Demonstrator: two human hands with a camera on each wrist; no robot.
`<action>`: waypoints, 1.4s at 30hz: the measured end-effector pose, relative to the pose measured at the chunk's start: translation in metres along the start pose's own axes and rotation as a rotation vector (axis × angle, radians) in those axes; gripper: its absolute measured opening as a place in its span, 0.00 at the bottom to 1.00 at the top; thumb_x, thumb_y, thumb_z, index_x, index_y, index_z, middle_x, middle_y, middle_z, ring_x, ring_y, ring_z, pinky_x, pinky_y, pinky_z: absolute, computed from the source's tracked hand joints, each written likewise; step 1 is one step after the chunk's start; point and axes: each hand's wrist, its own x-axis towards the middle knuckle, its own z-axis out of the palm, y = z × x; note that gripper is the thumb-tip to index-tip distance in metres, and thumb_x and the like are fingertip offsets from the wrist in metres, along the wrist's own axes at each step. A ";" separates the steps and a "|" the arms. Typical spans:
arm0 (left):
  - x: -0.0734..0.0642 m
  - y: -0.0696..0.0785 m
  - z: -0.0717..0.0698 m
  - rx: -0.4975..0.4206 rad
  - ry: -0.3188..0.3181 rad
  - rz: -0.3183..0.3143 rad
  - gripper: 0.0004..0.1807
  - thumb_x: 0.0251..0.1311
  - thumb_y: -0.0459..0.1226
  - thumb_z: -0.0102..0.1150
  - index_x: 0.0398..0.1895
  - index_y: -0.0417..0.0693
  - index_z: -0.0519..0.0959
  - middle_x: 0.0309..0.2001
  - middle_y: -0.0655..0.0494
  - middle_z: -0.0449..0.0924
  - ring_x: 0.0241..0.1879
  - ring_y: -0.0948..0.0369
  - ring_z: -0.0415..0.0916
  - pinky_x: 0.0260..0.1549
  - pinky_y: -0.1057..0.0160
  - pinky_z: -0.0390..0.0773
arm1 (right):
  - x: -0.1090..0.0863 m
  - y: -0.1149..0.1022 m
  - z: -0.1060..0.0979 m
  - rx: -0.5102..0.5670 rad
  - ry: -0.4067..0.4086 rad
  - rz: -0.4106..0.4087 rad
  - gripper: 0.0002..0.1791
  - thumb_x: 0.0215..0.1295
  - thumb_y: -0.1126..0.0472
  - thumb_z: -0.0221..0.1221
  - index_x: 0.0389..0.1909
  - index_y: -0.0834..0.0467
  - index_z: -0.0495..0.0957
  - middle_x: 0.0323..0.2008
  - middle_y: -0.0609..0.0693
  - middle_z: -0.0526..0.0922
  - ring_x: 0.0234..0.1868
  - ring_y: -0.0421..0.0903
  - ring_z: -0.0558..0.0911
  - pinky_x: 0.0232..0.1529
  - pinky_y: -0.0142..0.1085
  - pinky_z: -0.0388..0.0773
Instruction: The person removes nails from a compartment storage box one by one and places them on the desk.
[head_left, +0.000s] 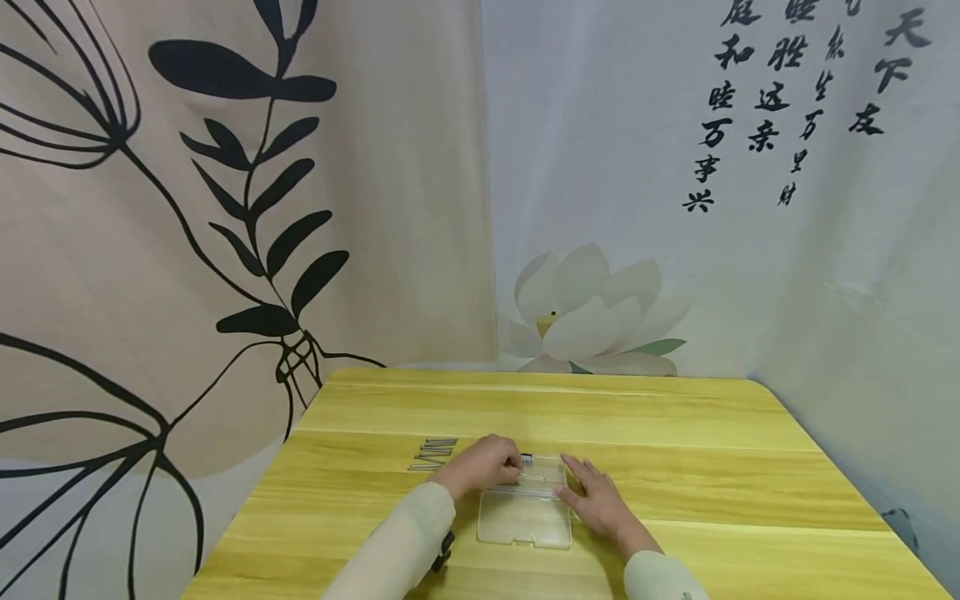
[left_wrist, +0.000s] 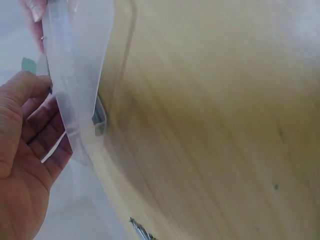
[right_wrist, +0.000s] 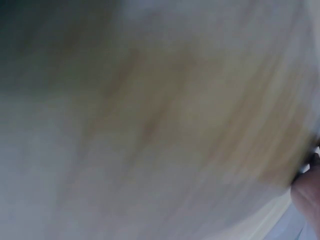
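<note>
A clear plastic box (head_left: 525, 517) lies open on the table, its two halves spread front and back. Over the rear half, my left hand (head_left: 483, 463) has thumb and forefinger pinched together. Between them in the left wrist view is a thin dark nail (left_wrist: 50, 90), mostly hidden by the fingers. My right hand (head_left: 597, 500) rests along the box's right edge, fingers extended and touching it. Some dark metal pieces (left_wrist: 97, 118) show through the plastic at one end. Several grey nails (head_left: 435, 450) lie in a loose group left of the left hand.
The yellow wooden table (head_left: 720, 467) runs back to cloth hangings (head_left: 405, 208) printed with plants and writing. A black band (head_left: 443, 552) sits at the left wrist. The right wrist view is blurred, mostly wood grain, with some skin at its right edge.
</note>
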 end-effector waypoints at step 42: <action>-0.061 -0.071 -0.048 -0.292 0.169 -0.187 0.08 0.71 0.33 0.55 0.37 0.38 0.81 0.26 0.58 0.75 0.24 0.65 0.65 0.29 0.63 0.70 | 0.000 0.001 -0.001 0.019 -0.032 -0.003 0.35 0.74 0.48 0.55 0.76 0.57 0.59 0.73 0.65 0.59 0.74 0.67 0.49 0.70 0.62 0.34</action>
